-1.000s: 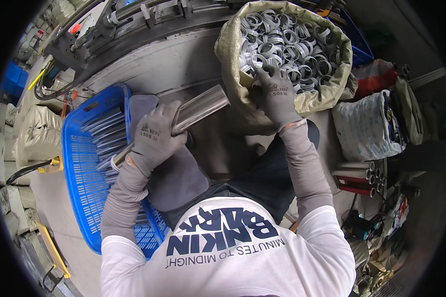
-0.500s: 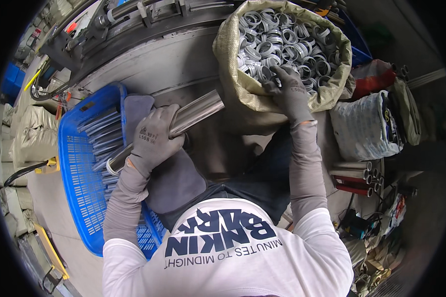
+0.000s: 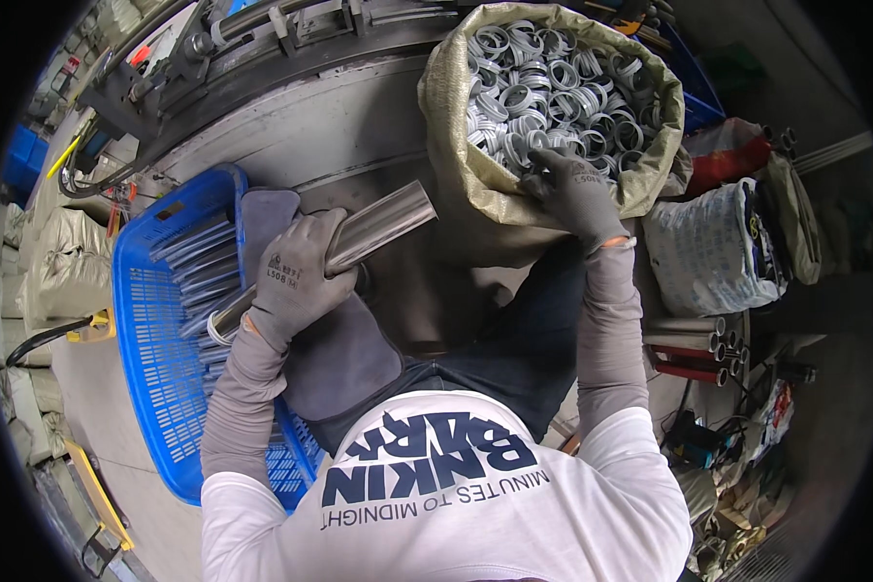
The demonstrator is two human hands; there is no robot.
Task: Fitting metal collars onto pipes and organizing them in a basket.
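My left hand (image 3: pixel 299 274), in a grey glove, grips a shiny metal tube (image 3: pixel 376 229) around its middle; the tube slants up to the right, its open end pointing toward a woven sack (image 3: pixel 480 189). The sack stands open and is full of grey metal rings (image 3: pixel 553 82). My right hand (image 3: pixel 574 190), also gloved, reaches into the sack at its near rim, with its fingers closed among the rings. Whether it holds a ring is hidden.
A blue plastic crate (image 3: pixel 155 330) with several more metal tubes (image 3: pixel 196 257) lies at my left. A grey cloth (image 3: pixel 339 354) covers my lap. A dark machine frame (image 3: pixel 252 48) runs along the top. Bags (image 3: pixel 713 252) and red-tipped pipes (image 3: pixel 694 354) crowd the right.
My right hand has shifted slightly up and to the right along the sack's rim among the rings. The left hand and the tube have stayed almost still.
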